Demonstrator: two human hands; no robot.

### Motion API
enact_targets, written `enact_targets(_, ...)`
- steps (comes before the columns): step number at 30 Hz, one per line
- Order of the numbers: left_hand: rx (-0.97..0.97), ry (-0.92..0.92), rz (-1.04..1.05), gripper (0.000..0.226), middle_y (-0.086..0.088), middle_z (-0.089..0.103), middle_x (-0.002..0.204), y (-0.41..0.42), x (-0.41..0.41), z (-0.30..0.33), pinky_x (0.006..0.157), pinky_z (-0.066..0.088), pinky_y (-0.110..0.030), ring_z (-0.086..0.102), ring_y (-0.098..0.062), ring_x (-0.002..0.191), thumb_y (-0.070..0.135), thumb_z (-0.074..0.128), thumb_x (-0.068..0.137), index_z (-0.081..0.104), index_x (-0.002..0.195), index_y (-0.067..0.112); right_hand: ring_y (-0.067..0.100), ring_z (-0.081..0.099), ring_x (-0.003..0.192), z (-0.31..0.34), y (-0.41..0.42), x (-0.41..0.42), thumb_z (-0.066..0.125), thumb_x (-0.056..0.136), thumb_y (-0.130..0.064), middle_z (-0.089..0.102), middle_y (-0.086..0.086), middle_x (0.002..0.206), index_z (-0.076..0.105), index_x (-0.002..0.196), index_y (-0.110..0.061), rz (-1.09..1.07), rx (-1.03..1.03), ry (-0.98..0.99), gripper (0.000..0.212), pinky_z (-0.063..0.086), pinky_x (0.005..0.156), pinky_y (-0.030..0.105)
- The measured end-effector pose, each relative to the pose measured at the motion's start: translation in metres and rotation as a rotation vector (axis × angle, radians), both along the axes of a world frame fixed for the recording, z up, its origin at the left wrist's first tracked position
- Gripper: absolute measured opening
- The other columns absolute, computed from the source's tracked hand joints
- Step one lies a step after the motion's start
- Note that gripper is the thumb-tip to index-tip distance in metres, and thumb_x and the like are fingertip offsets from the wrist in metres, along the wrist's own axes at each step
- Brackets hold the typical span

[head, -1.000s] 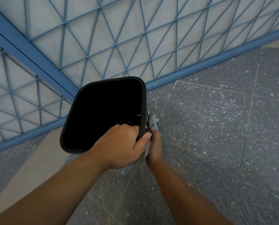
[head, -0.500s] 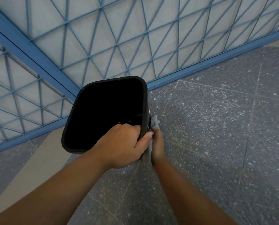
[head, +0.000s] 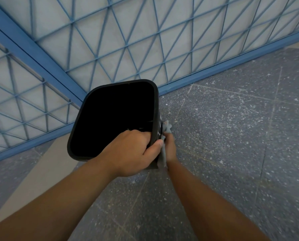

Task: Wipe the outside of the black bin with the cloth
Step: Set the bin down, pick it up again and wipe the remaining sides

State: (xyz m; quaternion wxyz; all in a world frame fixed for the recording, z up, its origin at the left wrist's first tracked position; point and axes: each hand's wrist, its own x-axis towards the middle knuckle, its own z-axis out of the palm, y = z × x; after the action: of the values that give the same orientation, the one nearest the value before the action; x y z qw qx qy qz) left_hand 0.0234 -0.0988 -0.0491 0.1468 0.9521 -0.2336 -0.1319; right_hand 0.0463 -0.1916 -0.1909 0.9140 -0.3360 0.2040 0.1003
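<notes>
A speckled grey floor (head: 232,136) lies open to the right of the black bin (head: 114,117); a blue lattice grille (head: 128,40) stands close behind the bin. The bin's near-right rim corner is gripped by the left hand (head: 129,153). A grey cloth (head: 164,145) is pressed to its right outer wall, clutched by the right hand (head: 170,148).

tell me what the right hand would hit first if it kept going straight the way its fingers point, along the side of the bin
Most likely nothing at once: the right hand, pressing the cloth to the black bin, points away toward the blue grid fence. Its bottom rail looks first in line, though depth is unclear.
</notes>
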Motion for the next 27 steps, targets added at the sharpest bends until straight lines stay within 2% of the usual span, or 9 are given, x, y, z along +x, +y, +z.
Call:
enact_targets(4,-0.003,0.013,0.003,0.041,0.005,0.058,0.064,-0.001,-0.001,0.002,0.061,0.048,-0.035,0.057,-0.010,0.059,0.055,0.032,0.094,0.053,0.073,0.026,0.029,0.047,0.104,-0.005,0.008,-0.022,0.023,0.102,-0.019,0.051,0.007,0.104,0.044,0.122,-0.008,-0.005,0.005,-0.090,0.031,0.041,0.091,0.039)
enact_targets(6,-0.001,0.003,0.004,0.039,0.004,0.055,0.060,-0.002,-0.001,0.002,0.057,0.044,-0.031,0.055,-0.011,0.056,0.052,0.036,0.096,0.048,0.068,0.028,0.029,0.040,0.113,-0.009,0.005,-0.011,0.022,0.104,-0.020,0.042,0.007,0.113,0.044,0.127,-0.010,-0.009,0.029,-0.019,0.034,0.032,0.103,0.041)
enact_targets(8,0.004,0.001,0.006,0.039,0.003,0.054,0.059,-0.003,-0.001,0.002,0.055,0.043,-0.032,0.054,-0.011,0.054,0.048,0.039,0.098,0.046,0.065,0.028,0.025,0.040,0.108,-0.005,0.002,-0.004,0.023,0.104,-0.019,0.041,0.003,0.108,0.045,0.116,-0.015,-0.005,0.027,0.018,0.026,0.027,0.101,0.038)
enact_targets(12,0.011,0.034,0.016,0.037,0.006,0.057,0.062,-0.003,-0.002,0.004,0.060,0.046,-0.035,0.056,-0.009,0.059,0.051,0.036,0.096,0.047,0.068,0.030,0.017,0.060,0.094,-0.003,0.006,-0.021,0.026,0.102,-0.020,0.064,0.001,0.092,0.053,0.108,-0.010,-0.012,-0.009,-0.070,0.029,0.051,0.084,0.030)
enact_targets(14,0.005,0.032,0.012,0.037,0.006,0.056,0.061,-0.003,-0.002,0.004,0.060,0.045,-0.033,0.055,-0.009,0.058,0.050,0.037,0.097,0.045,0.066,0.032,0.023,0.051,0.106,-0.003,0.004,-0.017,0.026,0.103,-0.019,0.055,0.006,0.106,0.050,0.116,-0.011,-0.028,0.002,-0.031,0.029,0.044,0.095,0.036)
enact_targets(16,0.009,0.017,0.006,0.038,0.004,0.055,0.060,-0.004,-0.001,0.003,0.059,0.045,-0.035,0.054,-0.012,0.057,0.048,0.038,0.098,0.044,0.066,0.030,0.024,0.045,0.109,0.000,0.000,-0.008,0.026,0.104,-0.019,0.048,0.008,0.108,0.044,0.123,-0.010,-0.034,-0.016,0.033,0.028,0.038,0.093,0.035)
enact_targets(22,0.005,0.014,-0.002,0.036,0.010,0.052,0.059,-0.002,0.000,0.002,0.059,0.044,-0.032,0.053,-0.009,0.057,0.048,0.040,0.098,0.042,0.064,0.035,0.033,0.054,0.117,-0.005,0.010,-0.033,0.023,0.103,-0.015,0.059,0.017,0.114,0.047,0.134,0.001,-0.033,-0.016,-0.066,0.043,0.050,0.094,0.029)
enact_targets(24,0.001,0.001,0.002,0.037,0.008,0.053,0.059,-0.002,0.000,0.001,0.060,0.045,-0.033,0.055,-0.010,0.058,0.048,0.039,0.097,0.042,0.064,0.035,0.038,0.038,0.140,-0.010,0.008,-0.017,0.020,0.105,-0.016,0.049,0.021,0.138,0.037,0.147,0.002,-0.043,0.007,-0.012,0.049,0.032,0.118,0.045)
enact_targets(27,0.013,-0.015,0.005,0.040,0.004,0.053,0.059,-0.003,0.001,0.000,0.060,0.046,-0.038,0.054,-0.015,0.057,0.052,0.034,0.095,0.042,0.064,0.028,0.037,0.026,0.147,-0.010,0.002,0.003,0.022,0.105,-0.017,0.030,0.024,0.157,0.032,0.151,-0.001,-0.092,0.000,0.100,0.049,0.017,0.123,0.050)
